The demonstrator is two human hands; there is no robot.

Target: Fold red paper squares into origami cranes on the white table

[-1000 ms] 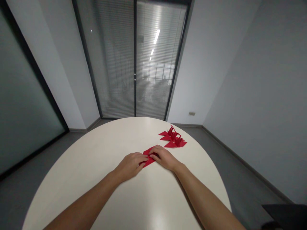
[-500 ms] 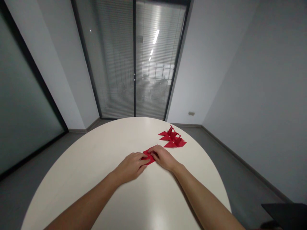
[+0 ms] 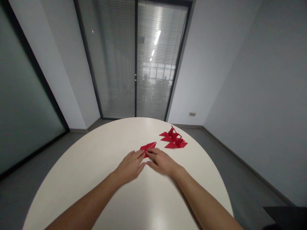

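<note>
A folded piece of red paper (image 3: pixel 148 146) lies on the white round table (image 3: pixel 115 137), with a pale line running along its upper right point. My left hand (image 3: pixel 130 166) rests fingertips on its lower left part, fingers stretched out and thumb apart. From the right, my right hand (image 3: pixel 161 160) lays extended fingers on the paper's lower edge, its thumb spread toward the left thumb. Part of the paper is hidden beneath the fingers. Beyond my right hand stand several red origami cranes (image 3: pixel 174 139), close together with wings spread.
Near the cranes the table's curved edge falls away to the grey floor (image 3: pixel 213 153). A glass partition with blinds (image 3: pixel 115 80) rises behind the table. At the lower right is a dark flat object (image 3: pixel 285 217), partly out of view.
My right hand has moved from the paper's upper side down to its lower edge and flattened. More of the paper now shows, its point reaching to the upper right. The cranes stay put.
</note>
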